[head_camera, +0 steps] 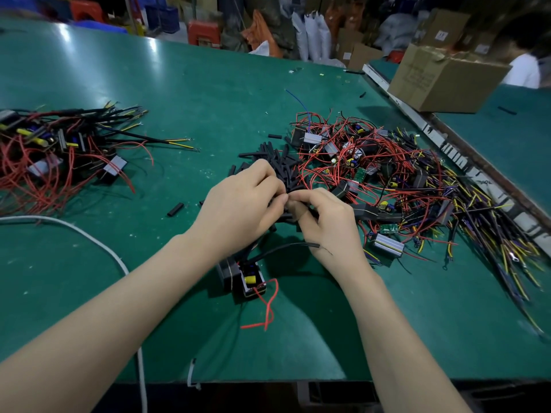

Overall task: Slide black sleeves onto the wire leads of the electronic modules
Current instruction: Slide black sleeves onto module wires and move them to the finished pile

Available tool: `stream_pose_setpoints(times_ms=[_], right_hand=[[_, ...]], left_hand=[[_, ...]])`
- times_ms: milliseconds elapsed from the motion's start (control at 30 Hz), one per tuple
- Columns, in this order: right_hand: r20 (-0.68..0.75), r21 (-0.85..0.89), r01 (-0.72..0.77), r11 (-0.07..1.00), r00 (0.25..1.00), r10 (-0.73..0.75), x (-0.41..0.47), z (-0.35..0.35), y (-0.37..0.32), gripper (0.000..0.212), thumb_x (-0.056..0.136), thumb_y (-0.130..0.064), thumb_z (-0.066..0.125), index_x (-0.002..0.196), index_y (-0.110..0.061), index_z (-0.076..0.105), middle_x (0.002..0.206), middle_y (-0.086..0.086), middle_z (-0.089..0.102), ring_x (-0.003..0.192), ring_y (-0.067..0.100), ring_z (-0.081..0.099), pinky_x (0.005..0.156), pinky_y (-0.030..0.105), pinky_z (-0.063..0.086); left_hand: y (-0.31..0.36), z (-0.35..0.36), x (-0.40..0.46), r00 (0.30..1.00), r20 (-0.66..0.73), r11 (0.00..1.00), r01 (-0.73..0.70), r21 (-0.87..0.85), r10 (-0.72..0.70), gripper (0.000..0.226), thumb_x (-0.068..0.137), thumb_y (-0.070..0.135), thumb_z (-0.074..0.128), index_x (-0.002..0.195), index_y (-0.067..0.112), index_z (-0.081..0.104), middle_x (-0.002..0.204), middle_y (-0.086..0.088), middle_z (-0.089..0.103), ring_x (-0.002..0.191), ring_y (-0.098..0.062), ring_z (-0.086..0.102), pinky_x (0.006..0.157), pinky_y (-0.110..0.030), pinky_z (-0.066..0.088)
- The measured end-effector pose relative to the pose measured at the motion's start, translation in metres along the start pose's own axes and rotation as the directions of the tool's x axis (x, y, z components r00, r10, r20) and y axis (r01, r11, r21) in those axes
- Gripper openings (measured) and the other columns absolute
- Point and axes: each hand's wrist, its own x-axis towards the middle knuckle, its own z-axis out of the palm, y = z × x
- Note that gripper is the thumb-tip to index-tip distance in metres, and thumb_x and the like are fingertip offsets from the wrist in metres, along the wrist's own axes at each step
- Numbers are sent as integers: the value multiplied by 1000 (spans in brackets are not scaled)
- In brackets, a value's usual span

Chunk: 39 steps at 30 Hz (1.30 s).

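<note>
My left hand [238, 204] and my right hand [325, 222] meet fingertip to fingertip over a heap of short black sleeves [277, 162]. Both pinch at a black sleeve [293, 217] between them; the wire inside is hidden by my fingers. Below my hands an electronic module [244, 278] lies on the green table [185, 93], with a sleeved black lead [283, 248] curving up from it and a loose red wire [268, 308] trailing toward me.
A tangle of modules with red, yellow and purple wires [402, 186] lies to the right. A pile of sleeved modules [53, 153] sits at the left. A white cable [98, 242] crosses the near left. A cardboard box [441, 79] stands at the back right.
</note>
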Motion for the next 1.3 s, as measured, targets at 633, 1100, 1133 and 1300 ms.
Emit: stream_pose_setpoints(times_ms=[633,1100,1133,1300], right_hand=[[306,382,-293,877,935,179,3,-17,-11,29,86,-49,49,81,-28,68,67,-20,62,60,-6,48,62,10,37],[335,600,-349,720,927,170,5,-20,-8,19,78,-34,63,87,-18,67,70,-14,65,69,-3,55,67,10,43],[337,600,-350,719,926,170,5,-20,-7,18,79,-31,64,88,-17,67,70,-14,65,68,-3,56,66,10,43],[303,550,-342,761,932,200,5,-17,-5,5,87,-12,66,88,-17,67,72,-10,64,67,-2,56,66,11,45]], left_hand=[[-22,-15,11,855,52,854,-518,53,516,26,94,13,47,86,0,69,90,-16,66,72,-29,56,55,-34,47],[-3,8,-4,978,-183,938,-158,-310,104,10,89,-1,54,87,-6,62,91,-17,55,79,-22,49,73,-21,43],[-1,8,-3,984,-167,931,-115,-346,60,8,88,-2,56,86,-6,62,91,-15,54,80,-18,48,75,-15,39],[0,3,2,986,68,839,168,-517,-155,7,88,8,57,83,10,63,92,7,49,89,-11,48,84,-14,35]])
